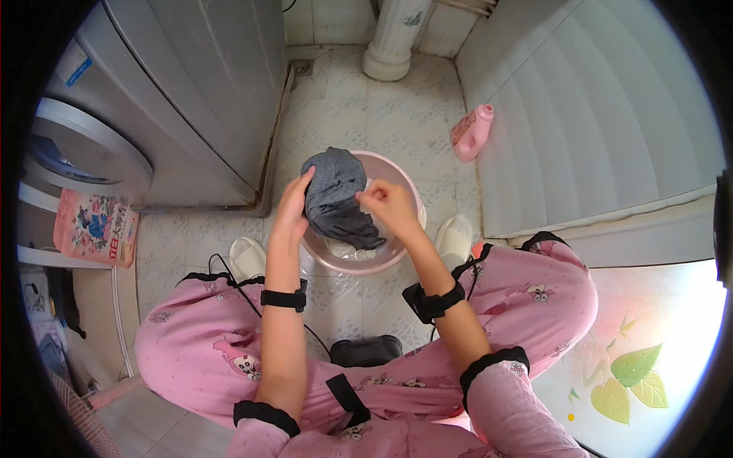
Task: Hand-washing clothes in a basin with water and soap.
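Observation:
A grey cloth item, wrinkled and darker toward its lower end, is held up over a pale pink plastic basin. My left hand grips its left side, with the thumb along the edge and the other fingers hidden. On the opposite side, my right hand has its fingers curled and the fingertips pinched at the cloth's right edge. Below the cloth, something whitish and wet-looking shows inside the basin; what it is cannot be made out.
The basin stands on the tiled floor between my slippers. A grey front-loading washing machine is at left, with a pink detergent bag beside it. An uncapped pink bottle stands by the white panel at right. A pedestal column is behind.

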Action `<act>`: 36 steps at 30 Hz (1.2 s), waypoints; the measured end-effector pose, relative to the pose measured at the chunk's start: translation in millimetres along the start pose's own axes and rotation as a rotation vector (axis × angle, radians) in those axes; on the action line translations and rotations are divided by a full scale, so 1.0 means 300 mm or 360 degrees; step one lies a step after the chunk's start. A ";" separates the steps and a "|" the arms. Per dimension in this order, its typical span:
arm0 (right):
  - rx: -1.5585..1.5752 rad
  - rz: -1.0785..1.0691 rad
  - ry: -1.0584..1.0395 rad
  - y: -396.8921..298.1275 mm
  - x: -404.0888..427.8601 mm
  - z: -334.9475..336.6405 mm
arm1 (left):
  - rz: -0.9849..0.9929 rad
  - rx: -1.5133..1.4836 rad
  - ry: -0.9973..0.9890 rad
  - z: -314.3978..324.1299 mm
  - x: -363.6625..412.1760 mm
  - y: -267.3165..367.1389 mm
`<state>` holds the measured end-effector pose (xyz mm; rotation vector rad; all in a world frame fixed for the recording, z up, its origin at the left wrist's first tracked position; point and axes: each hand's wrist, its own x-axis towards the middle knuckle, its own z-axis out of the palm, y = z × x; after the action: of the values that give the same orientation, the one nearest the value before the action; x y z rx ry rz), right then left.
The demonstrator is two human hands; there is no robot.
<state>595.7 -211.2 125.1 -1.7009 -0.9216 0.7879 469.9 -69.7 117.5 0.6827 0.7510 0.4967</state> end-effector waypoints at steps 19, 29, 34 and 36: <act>0.0275 0.0222 0.0532 0.144 0.022 -0.046 | -0.0091 0.0062 -0.0197 0.049 -0.041 0.026; 0.0418 0.0266 0.0332 0.187 0.018 -0.054 | -0.0071 0.0060 -0.0292 0.068 -0.040 0.013; 0.1026 0.0282 0.0254 0.094 0.006 -0.006 | -0.0205 0.0034 -0.0347 0.082 -0.073 0.013; 0.1732 0.0579 -0.0052 0.013 -0.014 -0.013 | -0.0221 0.0017 -0.0405 0.100 -0.086 0.011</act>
<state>597.6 -217.2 122.9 -0.8685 -0.0862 1.2535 475.7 -95.2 147.5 0.6833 0.5570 0.2725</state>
